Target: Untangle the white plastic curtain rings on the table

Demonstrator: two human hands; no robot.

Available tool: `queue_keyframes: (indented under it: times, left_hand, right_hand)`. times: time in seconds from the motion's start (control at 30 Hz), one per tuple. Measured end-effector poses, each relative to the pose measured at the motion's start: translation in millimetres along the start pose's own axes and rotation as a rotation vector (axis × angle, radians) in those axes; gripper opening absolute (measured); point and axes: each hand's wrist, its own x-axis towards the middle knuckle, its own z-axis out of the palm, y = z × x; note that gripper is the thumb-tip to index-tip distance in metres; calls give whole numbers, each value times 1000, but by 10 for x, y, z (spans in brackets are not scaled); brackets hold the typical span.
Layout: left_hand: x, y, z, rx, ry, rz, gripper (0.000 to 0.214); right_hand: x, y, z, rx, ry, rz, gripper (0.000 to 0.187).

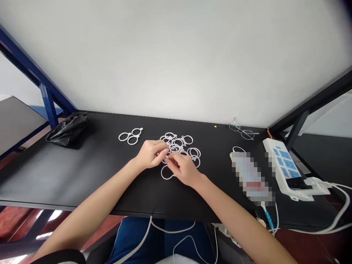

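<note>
A loose pile of white plastic curtain rings [176,147], each with a small eyelet, lies on the black table. Over the near side of this pile, my left hand [151,154] and my right hand [184,169] meet with fingertips pinched together. A bit of white ring shows between them; most of what they hold is hidden by the fingers. One ring [162,175] shows just below my right fingers, partly covered. Apart from the pile, 3 rings [132,140] lie together to the left of my left hand.
A crumpled black plastic bag [68,130] sits at the far left. On the right are eyeglasses [242,131], a blurred-out phone [251,178] on a cable, and a white power strip [286,165] with plugs. White cables [176,231] hang over my lap below the table's front edge.
</note>
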Motion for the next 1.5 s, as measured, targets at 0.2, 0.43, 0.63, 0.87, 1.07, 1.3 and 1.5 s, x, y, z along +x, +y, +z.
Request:
queue_keyframes:
  times: [0.2, 0.43, 0.63, 0.87, 1.07, 1.3, 1.5]
  left_hand:
    - [-19, -23, 6, 7, -8, -26, 38]
    - [3, 5, 26, 42, -54, -37, 32]
    - [5, 2, 31, 49, -43, -50, 34]
    - [10, -11, 24, 64, -6, -78, 32]
    - [33, -1, 5, 79, 52, -77, 32]
    - [3, -31, 33, 53, 82, -90, 31]
    - [-23, -60, 46, 24, 51, -104, 39]
  right_hand:
    - [-4, 2, 8, -24, 16, -3, 16]
    - [-6, -9, 22, -15, 9, -22, 14]
    - [-7, -22, 17, -11, -8, -5, 11]
    - [-12, -4, 18, -32, -25, 0, 11]
    - [-29, 17, 33, -47, -31, 16, 21]
    - [-34, 28, 43, -67, -27, -1, 27]
    - [-44, 51, 64, -64, -8, -21, 28]
